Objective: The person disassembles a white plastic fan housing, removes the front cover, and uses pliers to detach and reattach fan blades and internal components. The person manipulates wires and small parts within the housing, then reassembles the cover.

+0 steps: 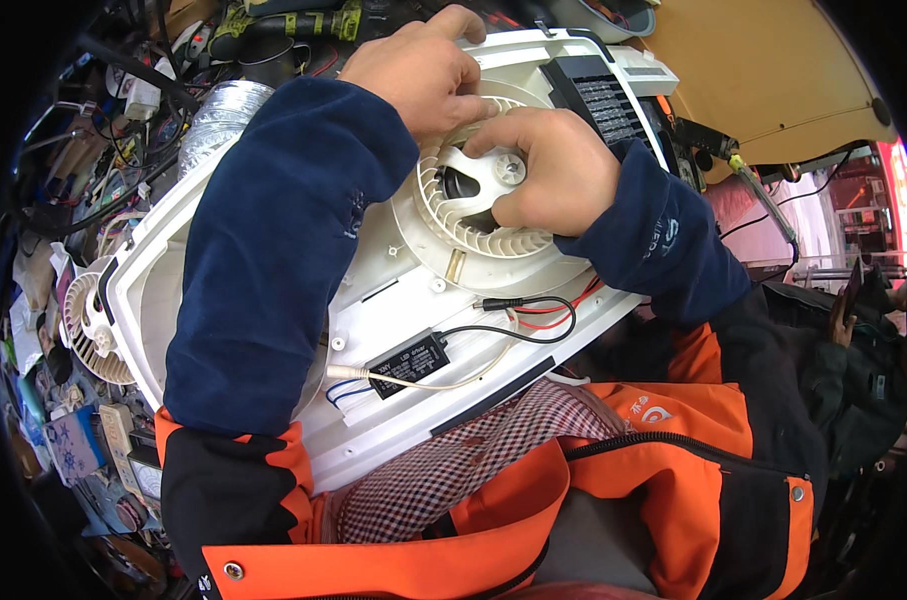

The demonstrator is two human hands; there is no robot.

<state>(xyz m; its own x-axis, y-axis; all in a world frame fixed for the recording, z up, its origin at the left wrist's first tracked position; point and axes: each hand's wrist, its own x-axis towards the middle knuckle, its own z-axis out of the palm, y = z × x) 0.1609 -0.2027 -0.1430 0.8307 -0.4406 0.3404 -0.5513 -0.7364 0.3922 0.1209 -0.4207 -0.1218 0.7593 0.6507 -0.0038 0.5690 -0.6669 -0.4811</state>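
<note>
A white plastic appliance housing lies before me with its inner side up. In it sits a white centrifugal fan wheel with a pale hub. My right hand grips the hub, thumb and fingers on opposite sides of it. At the wheel's far rim, my left hand rests with its thumb near the blades and its other fingers towards the housing's far edge. A black LED driver lies near the housing's front edge, beside a white connector lead and a black barrel plug.
On the left, a second fan wheel lies among cluttered parts, behind which stands a foil duct. A green and black power tool lies at the back. A soldering iron hangs at the right, and a person is beyond.
</note>
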